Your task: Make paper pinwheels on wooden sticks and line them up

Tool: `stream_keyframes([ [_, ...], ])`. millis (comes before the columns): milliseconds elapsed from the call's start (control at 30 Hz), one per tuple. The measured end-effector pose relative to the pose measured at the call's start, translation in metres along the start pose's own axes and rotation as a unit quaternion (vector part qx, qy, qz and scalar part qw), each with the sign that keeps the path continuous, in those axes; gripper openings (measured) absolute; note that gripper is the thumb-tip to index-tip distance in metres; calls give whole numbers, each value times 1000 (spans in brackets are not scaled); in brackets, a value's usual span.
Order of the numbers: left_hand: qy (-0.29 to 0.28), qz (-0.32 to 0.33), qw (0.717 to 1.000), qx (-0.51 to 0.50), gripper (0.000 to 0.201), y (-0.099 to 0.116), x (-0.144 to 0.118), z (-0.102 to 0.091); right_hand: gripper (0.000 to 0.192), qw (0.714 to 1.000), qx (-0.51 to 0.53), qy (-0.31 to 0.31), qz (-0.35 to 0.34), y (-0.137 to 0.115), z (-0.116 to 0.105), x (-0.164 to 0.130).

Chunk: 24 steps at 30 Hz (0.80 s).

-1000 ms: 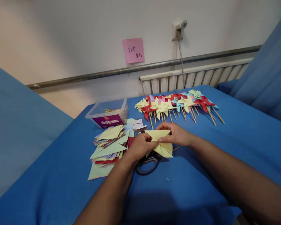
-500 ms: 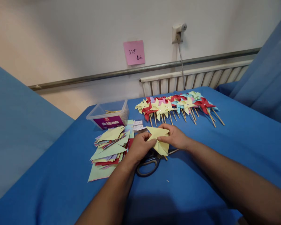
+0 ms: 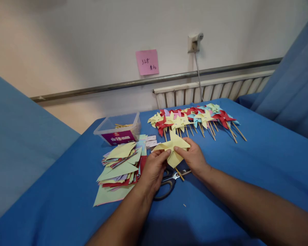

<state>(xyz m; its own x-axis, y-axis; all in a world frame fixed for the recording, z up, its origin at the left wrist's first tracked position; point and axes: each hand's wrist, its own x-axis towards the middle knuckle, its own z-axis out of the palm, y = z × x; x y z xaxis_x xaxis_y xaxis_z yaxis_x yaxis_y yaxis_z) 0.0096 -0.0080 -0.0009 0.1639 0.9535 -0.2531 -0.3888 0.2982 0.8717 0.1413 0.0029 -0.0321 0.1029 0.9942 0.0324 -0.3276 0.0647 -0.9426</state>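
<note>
At the centre of the frame, the left hand (image 3: 154,167) and right hand (image 3: 193,157) both pinched a yellow paper pinwheel (image 3: 172,149) between their fingertips. It was held just above the scissors (image 3: 169,181), with its wooden stick (image 3: 179,173) slanting down toward the lower right.

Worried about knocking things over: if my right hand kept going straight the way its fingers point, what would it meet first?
The right hand points left across the yellow pinwheel it pinches; beyond that, probably the left hand, though depth is unclear.

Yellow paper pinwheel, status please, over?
Both hands, left and right, grip yellow paper pinwheel on its wooden stick. Scissors lie underneath.
</note>
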Motion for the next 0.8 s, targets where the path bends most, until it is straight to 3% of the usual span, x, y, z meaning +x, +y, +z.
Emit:
stream_keyframes([
  [167,17,-10,1000,15,32,-1,1,0,38,999,35,-22,22,-2,3,-4],
  [533,38,-10,999,8,28,-2,3,0,40,998,-27,-50,13,-4,1,-4],
  [600,46,-6,999,-5,26,0,4,-1,38,997,-48,-60,-24,-5,0,-4],
  [700,55,3,998,-40,26,6,5,-5,40,978,-131,-45,-158,-8,-4,-7],
  [800,63,15,996,-67,27,13,6,-8,49,910,-269,-49,-311,-14,-7,-10],
])
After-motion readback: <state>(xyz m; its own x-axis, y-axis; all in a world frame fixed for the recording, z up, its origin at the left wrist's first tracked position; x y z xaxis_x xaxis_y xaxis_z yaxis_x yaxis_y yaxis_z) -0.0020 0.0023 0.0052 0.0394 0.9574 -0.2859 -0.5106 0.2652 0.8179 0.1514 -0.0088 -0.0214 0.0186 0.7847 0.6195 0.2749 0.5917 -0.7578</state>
